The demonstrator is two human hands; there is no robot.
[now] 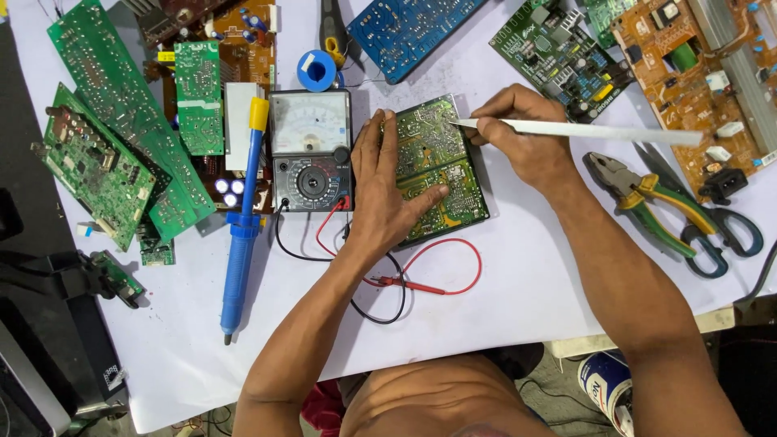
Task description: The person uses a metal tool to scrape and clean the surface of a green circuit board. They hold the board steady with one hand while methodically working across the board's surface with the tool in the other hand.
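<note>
1. Head view, frame centre: one green circuit board (437, 166) lies flat on the white tabletop (526, 283).
2. One left hand (382, 190) presses on the board's left edge, fingers spread flat, gripping nothing.
3. One right hand (522, 133) has its fingers closed around one white stick (583, 129), whose tip touches the board's upper right.
4. One analog multimeter (311, 150) sits just left, with two leads, red and black.
5. One blue desoldering pump (243, 218) lies left; one pair of pliers (639, 198) lies right.

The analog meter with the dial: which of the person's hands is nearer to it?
Left. The left hand lies flat on the green circuit board, right beside the analog meter. The right hand, holding a white stick, is at the board's far side.
</note>
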